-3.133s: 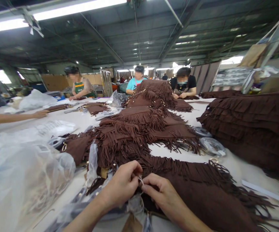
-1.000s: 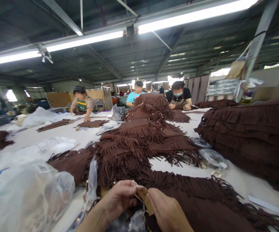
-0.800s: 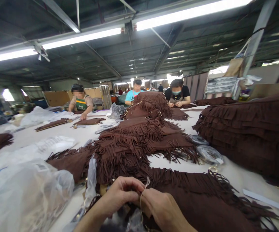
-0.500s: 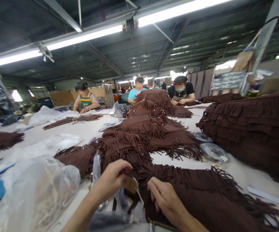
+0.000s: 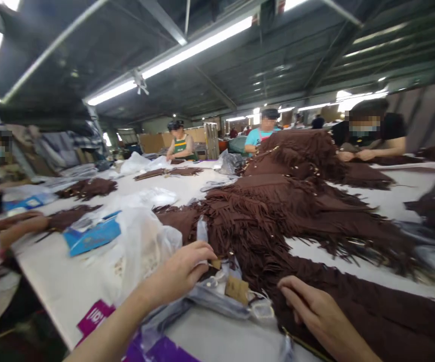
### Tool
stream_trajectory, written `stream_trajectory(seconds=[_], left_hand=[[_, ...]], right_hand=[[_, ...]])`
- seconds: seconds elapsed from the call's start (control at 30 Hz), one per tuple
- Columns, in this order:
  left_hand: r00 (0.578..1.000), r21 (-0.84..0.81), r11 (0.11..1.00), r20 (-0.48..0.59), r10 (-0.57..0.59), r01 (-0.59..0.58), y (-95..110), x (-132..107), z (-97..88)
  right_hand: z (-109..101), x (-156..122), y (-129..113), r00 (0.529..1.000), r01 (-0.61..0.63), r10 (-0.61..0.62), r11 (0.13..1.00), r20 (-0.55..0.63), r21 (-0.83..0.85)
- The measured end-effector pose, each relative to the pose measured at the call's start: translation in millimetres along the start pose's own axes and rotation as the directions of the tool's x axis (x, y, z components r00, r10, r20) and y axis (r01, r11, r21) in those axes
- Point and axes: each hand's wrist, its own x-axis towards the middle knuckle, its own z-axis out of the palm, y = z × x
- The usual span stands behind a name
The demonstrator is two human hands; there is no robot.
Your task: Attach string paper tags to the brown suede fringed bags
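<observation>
hall: factory floor under strip lights, long white table running from lower left up to the right edge of the frame.
left hand: left hand low centre, fingers curled down and pinched on smth small at the edge of the clear plastic bag; what exactly it nips is too small to tell.
right hand: right hand lower right, fingers loosely spread and resting flat on the brown fringed piece; clamped on nothing.
hands: well apart, the tag between them.
tag: brown card tag lies on the plastic bag, just right of the left hand and left of the right hand; nearer the left hand, by my read.
fringed piece: long axis runs from low centre out to the lower right corner, under the right hand; fringe edge faces up-frame.
pile: more brown fringed pieces heaped mid-frame, behind both hands, stretching twd upper right.
left side: white plastic bag just left of the left hand; blue packet beyond it; purple label at the table edge, lower left.
others: co-worker's hand at mid left on the table; three ppl seated at the far end, upper centre to upper right, each w/ brown pieces before them.
</observation>
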Motion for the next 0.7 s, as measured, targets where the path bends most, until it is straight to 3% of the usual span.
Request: stream_trajectory(seconds=[0.07, 0.13, 0.2, 0.3, 0.37, 0.4, 0.47, 0.53, 0.63, 0.7], left_hand=[[0.998, -0.036, 0.998, -0.018, -0.059, 0.058, 7, -22, -11.9], [0.989, -0.039, 0.989, -0.019, -0.145, 0.144, 9, -40, -15.1], [0.987, -0.042, 0.987, 0.027, -0.156, 0.157, 10, -46, -3.1], [0.994, -0.043, 0.999, 0.110, 0.010, -0.005, 17, -30, 42.4], [0.980, 0.040, 0.990, 0.150, 0.131, -0.138, 25, -9, 81.3], [0.970, 0.112, 0.976, 0.175, 0.167, -0.188, 28, 2, 100.0], [0.951, 0.264, 0.927, 0.227, 0.209, -0.266, 31, 25, 131.5], [0.931, 0.362, 0.869, 0.269, 0.248, -0.337, 28, 45, 151.1], [0.908, 0.397, 0.822, 0.270, 0.321, -0.408, 19, 59, 156.2], [0.901, 0.399, 0.810, 0.247, 0.357, -0.431, 18, 55, 152.2]], right_hand=[[-14, -5, -8, 0.980, 0.155, -0.152, 0.988, 0.127, -0.019], [-27, -12, -25, 0.899, 0.332, -0.299, 0.942, 0.319, -0.053], [-30, -21, -44, 0.850, 0.424, -0.307, 0.881, 0.429, -0.211], [-15, -31, -63, 0.820, 0.542, -0.272, 0.654, 0.504, -0.528], [-1, -37, -67, 0.782, 0.617, -0.281, 0.480, 0.557, -0.624], [3, -39, -66, 0.760, 0.645, -0.285, 0.438, 0.584, -0.626], [3, -43, -62, 0.760, 0.645, -0.274, 0.434, 0.590, -0.629], [-7, -50, -55, 0.787, 0.609, -0.259, 0.473, 0.560, -0.637], [-25, -69, -46, 0.815, 0.570, -0.258, 0.522, 0.520, -0.634], [-28, -76, -39, 0.882, 0.471, -0.291, 0.598, 0.372, -0.649]])
